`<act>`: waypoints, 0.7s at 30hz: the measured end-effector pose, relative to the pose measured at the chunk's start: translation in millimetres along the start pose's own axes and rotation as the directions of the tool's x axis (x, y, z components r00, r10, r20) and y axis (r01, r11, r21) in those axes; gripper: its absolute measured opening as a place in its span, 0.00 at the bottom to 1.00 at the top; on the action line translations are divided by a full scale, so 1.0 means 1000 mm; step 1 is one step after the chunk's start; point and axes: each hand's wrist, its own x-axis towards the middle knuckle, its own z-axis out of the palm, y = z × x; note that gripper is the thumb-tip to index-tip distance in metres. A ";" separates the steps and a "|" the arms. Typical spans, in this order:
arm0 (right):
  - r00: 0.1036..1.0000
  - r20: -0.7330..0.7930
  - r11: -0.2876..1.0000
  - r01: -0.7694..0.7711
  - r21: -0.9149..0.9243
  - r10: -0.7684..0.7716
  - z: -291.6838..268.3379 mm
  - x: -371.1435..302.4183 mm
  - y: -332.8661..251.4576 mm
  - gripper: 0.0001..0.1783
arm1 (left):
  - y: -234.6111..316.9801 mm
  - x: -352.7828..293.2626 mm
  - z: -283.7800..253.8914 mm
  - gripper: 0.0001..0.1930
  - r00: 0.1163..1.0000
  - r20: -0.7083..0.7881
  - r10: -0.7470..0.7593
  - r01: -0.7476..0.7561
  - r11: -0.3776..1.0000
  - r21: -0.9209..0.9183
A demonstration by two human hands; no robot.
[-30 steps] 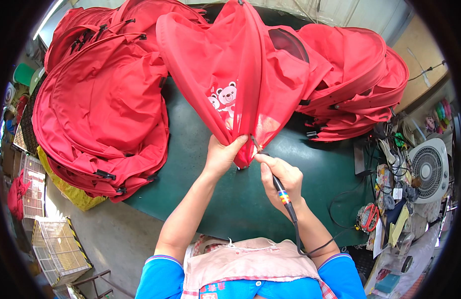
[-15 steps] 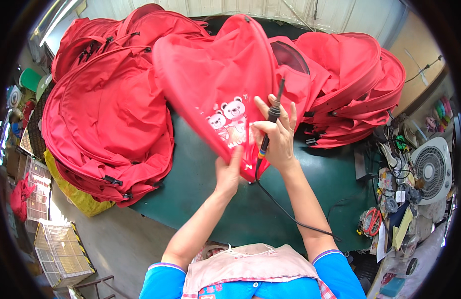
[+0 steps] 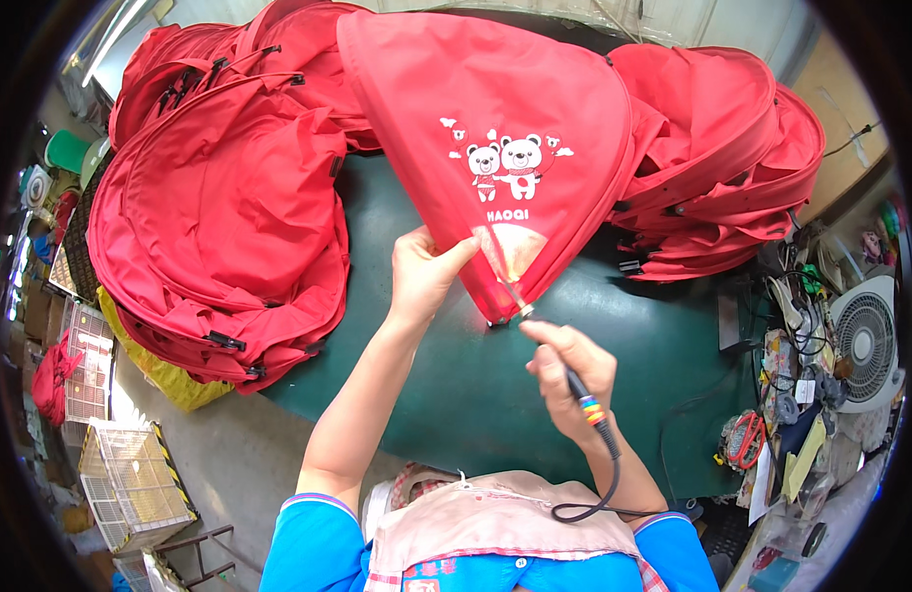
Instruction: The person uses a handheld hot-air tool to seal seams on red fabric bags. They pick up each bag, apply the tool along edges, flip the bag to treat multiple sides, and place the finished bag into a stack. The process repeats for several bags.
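A red fabric canopy [image 3: 456,79] with two white printed bears lies spread before me, its narrow corner toward me. My left hand [image 3: 423,276] pinches its left edge near that corner, thumb on top. Closed around a soldering iron [image 3: 587,403], my right hand [image 3: 574,380] is just to the right of the corner. The iron's slim metal end points up and left over a pale patch below the print; whether its tip touches the fabric is hard to tell. A black cord runs from the striped handle end down toward my right forearm.
Piles of red canopies [image 3: 219,217] stand at the left and another pile [image 3: 722,148] at the right on the dark green table [image 3: 426,405]. Along the right side are a grey fan [image 3: 863,340], cables and red-handled scissors [image 3: 745,439]. Wire crates [image 3: 130,483] sit on the floor at left.
The canopy has been spread flatter, so its print shows whole. My right hand has come down and turned the soldering iron from pointing upward to pointing at the corner. My left hand has shifted slightly left.
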 end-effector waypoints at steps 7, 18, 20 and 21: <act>0.984 0.055 0.981 0.174 -0.086 -0.170 0.020 0.006 0.006 0.16 | -0.002 0.006 0.001 0.12 0.998 -0.053 0.020 -0.009 0.979 0.204; 0.923 0.189 0.916 -0.366 0.164 0.335 0.004 0.035 -0.004 0.17 | -0.004 -0.008 0.007 0.13 1.000 0.007 0.028 -0.029 0.937 0.348; 0.915 0.106 0.887 -0.404 0.223 0.390 -0.036 0.037 -0.009 0.18 | 0.014 -0.006 0.004 0.13 0.992 0.121 0.024 -0.070 0.918 0.390; 0.949 -0.001 0.918 -0.306 0.253 0.316 -0.054 0.034 -0.011 0.19 | 0.024 -0.005 0.005 0.12 0.996 0.064 0.070 -0.093 0.835 0.542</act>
